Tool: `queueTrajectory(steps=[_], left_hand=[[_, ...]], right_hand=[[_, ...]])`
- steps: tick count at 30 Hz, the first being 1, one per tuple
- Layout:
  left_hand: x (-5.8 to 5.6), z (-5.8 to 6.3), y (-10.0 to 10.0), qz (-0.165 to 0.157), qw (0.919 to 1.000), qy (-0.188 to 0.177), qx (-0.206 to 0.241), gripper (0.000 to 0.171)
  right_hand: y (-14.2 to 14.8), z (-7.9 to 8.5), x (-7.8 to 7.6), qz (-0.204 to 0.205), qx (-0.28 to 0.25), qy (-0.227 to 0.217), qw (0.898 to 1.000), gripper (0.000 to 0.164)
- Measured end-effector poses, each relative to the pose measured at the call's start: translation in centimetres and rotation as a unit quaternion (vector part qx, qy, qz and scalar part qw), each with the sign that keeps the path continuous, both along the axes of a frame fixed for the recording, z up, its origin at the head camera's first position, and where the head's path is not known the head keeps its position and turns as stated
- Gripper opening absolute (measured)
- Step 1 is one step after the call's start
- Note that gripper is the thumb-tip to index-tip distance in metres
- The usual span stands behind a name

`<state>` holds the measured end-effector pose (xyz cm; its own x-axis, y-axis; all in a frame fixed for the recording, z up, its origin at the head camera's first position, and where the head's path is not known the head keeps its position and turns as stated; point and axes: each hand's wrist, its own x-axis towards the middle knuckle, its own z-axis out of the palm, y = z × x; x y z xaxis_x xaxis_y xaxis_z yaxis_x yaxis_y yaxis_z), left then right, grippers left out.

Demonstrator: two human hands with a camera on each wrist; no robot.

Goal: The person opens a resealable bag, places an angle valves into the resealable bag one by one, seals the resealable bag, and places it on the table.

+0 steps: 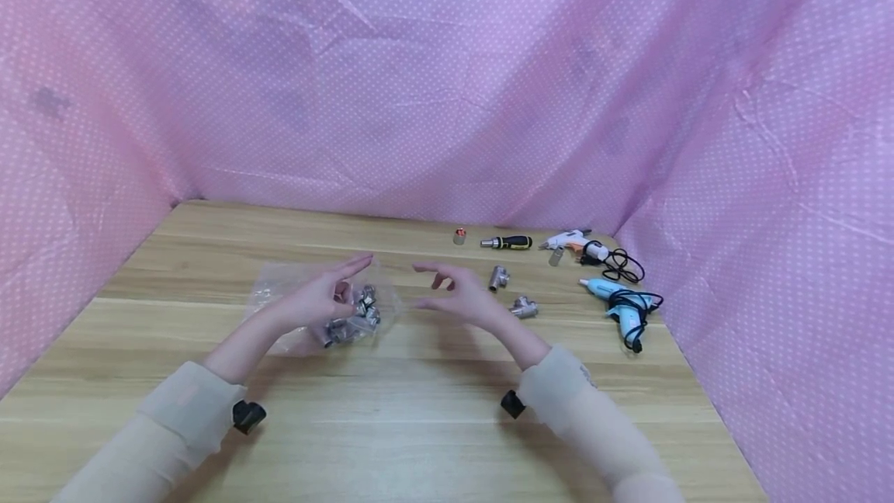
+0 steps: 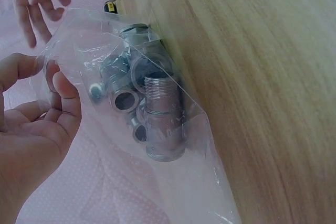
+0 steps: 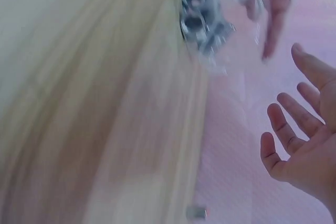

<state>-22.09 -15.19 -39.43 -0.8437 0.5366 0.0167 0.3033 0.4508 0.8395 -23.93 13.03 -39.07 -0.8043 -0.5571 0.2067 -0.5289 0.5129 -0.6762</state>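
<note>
Clear soft plastic bag (image 1: 268,286): Although its film looks light, flimsy and slippery, weight is probably added by the load; it is laid on the pale wood-grain desk (image 1: 391,425) and is best taken by a free edge, supported beneath.
Left grip (image 1: 317,301): film appears pinched between curled fingers.
Right grip (image 1: 468,297): released, fingers spread, nothing held.
Bag contents: silvery tubular metal fittings (image 2: 164,124), one threaded, are enclosed; hardness and smoothness are to be expected.
</note>
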Motion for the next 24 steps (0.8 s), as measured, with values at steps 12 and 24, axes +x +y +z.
queueTrajectory(steps=[12, 24], left_hand=[[-0.2, -0.6, -0.1, -0.007, 0.9999, 0.002, 0.01, 0.09], [-0.4, -0.7, -0.3, -0.006, 0.9999, 0.005, 0.012, 0.089]], right_hand=[[8.6, 0.4, -0.6, -0.003, 0.016, 0.039, 0.999, 0.065], [15.8, -2.7, -1.5, -0.022, 0.105, 0.022, 0.994, 0.067]])
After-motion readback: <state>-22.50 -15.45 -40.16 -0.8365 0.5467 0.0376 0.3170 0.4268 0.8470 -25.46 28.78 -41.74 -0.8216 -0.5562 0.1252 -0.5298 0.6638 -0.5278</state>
